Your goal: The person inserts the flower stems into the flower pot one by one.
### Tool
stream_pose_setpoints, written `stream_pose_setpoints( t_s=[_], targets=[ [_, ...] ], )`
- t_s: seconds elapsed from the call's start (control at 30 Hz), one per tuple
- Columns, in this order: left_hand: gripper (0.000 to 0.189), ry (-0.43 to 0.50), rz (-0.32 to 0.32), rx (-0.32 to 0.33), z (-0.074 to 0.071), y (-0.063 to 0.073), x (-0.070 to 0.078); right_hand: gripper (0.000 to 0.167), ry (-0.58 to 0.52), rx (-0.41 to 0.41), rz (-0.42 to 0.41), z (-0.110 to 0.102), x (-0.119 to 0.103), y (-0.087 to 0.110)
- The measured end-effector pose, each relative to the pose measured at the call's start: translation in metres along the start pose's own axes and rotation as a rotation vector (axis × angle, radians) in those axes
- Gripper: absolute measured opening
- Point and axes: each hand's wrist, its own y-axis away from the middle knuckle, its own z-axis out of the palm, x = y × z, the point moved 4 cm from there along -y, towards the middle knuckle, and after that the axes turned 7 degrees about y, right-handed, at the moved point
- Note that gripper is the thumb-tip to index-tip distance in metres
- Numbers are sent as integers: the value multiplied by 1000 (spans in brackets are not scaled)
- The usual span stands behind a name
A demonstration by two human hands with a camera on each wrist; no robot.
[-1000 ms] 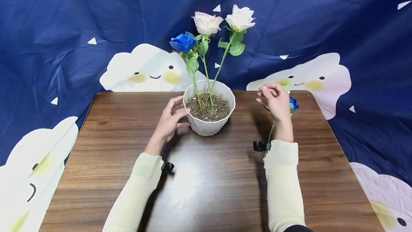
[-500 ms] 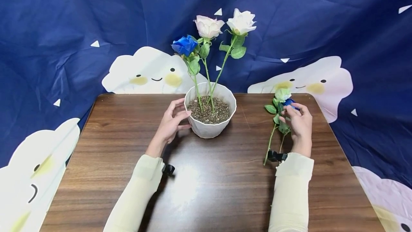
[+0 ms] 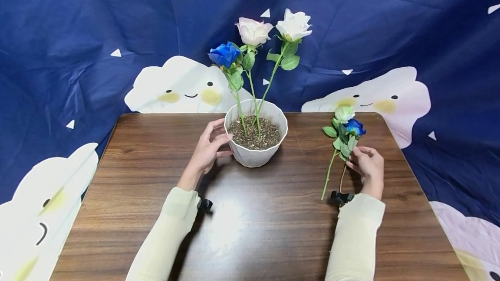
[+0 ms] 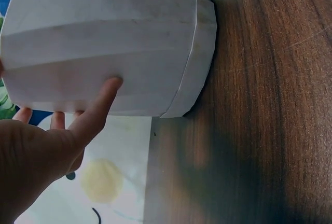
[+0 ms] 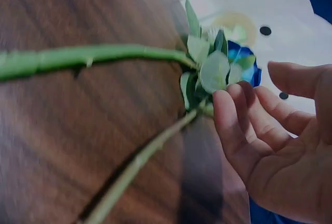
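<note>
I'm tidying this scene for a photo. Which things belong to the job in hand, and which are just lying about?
Part of the job, it seems:
pot, touched by the left hand
soil
standing blue rose, pink rose, white rose
loose blue rose and greenish rose, by the right hand

Just surroundings, it seems:
table
backdrop
wrist cameras

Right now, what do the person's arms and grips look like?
The left sleeve and right sleeve are long and pale cream. One small black gadget sits by the left cuff, and a second black gadget by the right cuff. The left grip and right grip have no gloves.
</note>
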Motion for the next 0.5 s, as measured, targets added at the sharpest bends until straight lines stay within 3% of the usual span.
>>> stream_pose_setpoints(
  t_s=[0.23, 0.5],
  targets=[
    [60, -8, 4, 0, -1, 0, 0, 23, 53, 10, 76, -9, 16, 0],
    [60, -3, -1, -2, 0, -1, -1, 37, 245, -89, 69, -4, 27, 2]
  ],
)
